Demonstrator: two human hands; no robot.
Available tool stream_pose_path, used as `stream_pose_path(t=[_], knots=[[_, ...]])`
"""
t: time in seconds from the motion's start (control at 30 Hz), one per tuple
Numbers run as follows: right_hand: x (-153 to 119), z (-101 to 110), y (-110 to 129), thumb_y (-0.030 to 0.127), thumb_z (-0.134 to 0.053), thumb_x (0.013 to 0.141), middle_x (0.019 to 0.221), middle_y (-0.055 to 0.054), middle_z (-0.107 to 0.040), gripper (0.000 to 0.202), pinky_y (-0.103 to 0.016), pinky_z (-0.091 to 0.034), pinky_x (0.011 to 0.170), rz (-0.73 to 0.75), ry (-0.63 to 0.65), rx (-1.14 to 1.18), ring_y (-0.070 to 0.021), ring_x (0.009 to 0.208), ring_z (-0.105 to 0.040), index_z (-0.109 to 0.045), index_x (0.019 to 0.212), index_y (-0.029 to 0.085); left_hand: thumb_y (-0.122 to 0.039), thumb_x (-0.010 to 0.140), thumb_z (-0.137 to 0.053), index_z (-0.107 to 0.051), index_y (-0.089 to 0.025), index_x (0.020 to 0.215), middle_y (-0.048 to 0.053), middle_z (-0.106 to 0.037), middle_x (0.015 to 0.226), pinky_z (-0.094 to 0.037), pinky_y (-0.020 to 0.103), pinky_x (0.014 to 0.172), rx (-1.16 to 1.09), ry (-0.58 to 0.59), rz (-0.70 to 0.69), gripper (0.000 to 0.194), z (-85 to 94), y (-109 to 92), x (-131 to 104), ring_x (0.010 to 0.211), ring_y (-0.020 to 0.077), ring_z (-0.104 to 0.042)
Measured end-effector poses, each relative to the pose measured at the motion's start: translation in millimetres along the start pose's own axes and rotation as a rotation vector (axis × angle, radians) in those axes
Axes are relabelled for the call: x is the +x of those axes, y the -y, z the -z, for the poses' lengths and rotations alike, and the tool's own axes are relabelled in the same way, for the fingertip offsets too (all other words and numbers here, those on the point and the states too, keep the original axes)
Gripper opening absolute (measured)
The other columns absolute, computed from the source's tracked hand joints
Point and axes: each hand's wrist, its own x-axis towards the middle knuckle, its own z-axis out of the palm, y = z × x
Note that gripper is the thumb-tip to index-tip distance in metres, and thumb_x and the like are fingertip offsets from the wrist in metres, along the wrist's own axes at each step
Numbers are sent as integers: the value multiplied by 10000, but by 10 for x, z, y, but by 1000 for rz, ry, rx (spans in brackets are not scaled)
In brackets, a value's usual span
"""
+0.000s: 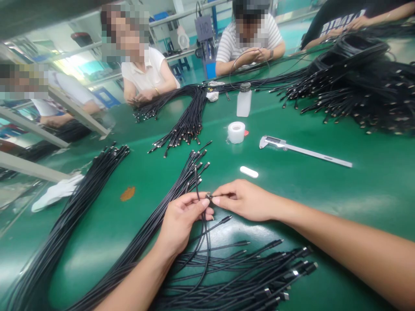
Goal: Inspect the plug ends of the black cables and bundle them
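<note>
My left hand (180,218) is closed on a thin black cable (206,239), pinched between thumb and fingers. Part of the cable stands up past the fingers, and the rest hangs toward the table. At the fingertips is a small dark connector (209,197), its details partly hidden. My right hand (248,199) pinches that same connector from the other side. Below both hands lies a pile of black cables (259,263) with metal-tipped plugs. Another cable bundle (162,209) runs under my left forearm, its plug ends just beyond my left hand.
Ahead lie a white oval piece (249,172), a caliper (306,151), a tape roll (236,132) and a white bottle (244,101). More cable bundles (81,203) and a white glove (58,193) are at left. A large cable heap (363,82) is far right. Co-workers sit opposite.
</note>
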Motion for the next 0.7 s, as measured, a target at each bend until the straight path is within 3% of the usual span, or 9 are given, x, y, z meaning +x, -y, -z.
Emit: stream_pose_path(t=[0.27,0.57,0.7], knots=[[4,-11,-14,370,-501,944,689,5,-566,313,-227,-297,565,-10,-17,-20,-104,619,-418,-741,952,170,-283,755,-810,-702,-79,1012,108,-724,860,-593,238,646,-8,-4,1,346,-2,-12,-13,670,142,-676],[27,-2,-17,376,-519,939,729,-14,-612,313,-222,-332,573,-15,-71,-9,-107,639,-464,-738,972,154,-297,725,-835,-707,-77,998,94,-720,823,-605,244,644,-17,-21,14,374,0,-7,-16,663,150,-686],[27,-13,-38,373,-507,953,635,21,-532,279,-193,-336,479,-84,-101,78,-75,510,-456,-678,984,154,-296,711,-849,-696,-79,998,82,-713,791,-608,254,648,-41,-28,36,390,-10,-12,-13,655,157,-691]])
